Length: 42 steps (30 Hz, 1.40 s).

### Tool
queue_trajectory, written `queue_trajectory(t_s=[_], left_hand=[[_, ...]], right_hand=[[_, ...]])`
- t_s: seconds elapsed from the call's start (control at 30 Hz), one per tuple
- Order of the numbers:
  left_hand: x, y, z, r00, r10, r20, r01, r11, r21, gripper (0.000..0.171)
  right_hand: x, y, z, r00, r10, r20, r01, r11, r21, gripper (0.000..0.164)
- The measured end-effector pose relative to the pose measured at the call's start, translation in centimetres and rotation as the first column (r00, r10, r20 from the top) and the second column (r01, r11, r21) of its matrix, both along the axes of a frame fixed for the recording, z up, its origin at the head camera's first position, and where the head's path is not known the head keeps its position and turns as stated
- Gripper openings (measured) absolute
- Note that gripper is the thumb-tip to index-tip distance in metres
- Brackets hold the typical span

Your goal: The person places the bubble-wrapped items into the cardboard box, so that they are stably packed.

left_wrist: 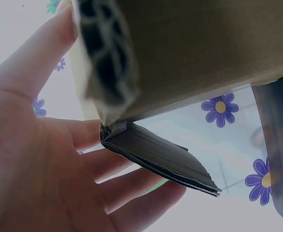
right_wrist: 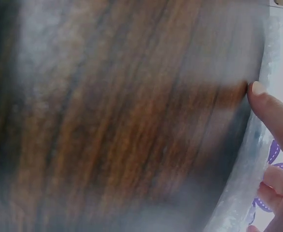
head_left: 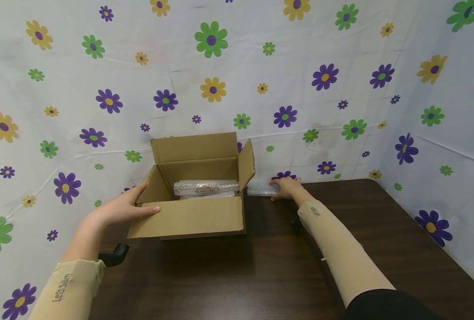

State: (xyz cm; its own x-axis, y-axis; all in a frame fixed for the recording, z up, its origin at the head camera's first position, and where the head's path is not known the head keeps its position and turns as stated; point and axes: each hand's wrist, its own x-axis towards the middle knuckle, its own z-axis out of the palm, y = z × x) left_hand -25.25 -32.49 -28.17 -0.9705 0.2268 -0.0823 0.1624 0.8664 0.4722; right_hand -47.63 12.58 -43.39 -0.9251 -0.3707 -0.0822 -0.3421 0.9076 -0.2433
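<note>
An open cardboard box stands on the table, flaps spread. My left hand grips its front left corner, thumb over the front flap and fingers along the left side. In the left wrist view, the fingers reach behind a folded side flap. Inside the box lie clear bubble-wrapped items, their contents hidden. To the right of the box, my right hand holds a long bubble-wrapped bundle by the wall. In the right wrist view, thumb and fingers lie on opposite sides of the bundle.
The dark wooden table extends in front of the box and off to the right. A white wall covering with printed flowers rises right behind the box and round the right side.
</note>
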Motion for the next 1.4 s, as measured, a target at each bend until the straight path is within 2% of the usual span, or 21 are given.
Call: queue_trajectory(t_s=[0.43,0.93,1.4], left_hand=[[0.0,0.2,0.3,1.0,-0.015,-0.008,0.015,1.0,0.002,0.102],[0.3,0.1,0.3,1.0,-0.016,0.0,0.016,1.0,0.009,0.104],[0.3,0.0,0.2,1.0,-0.026,0.002,0.026,1.0,0.017,0.102]], right_hand=[[0.5,1.2,0.0,1.0,0.0,-0.003,-0.001,0.99,-0.139,0.064],[1.4,2.5,1.2,0.998,0.009,-0.062,-0.021,0.983,-0.182,0.063],[4.1,5.8,2.9,0.991,0.047,-0.125,-0.083,0.951,-0.299,0.063]])
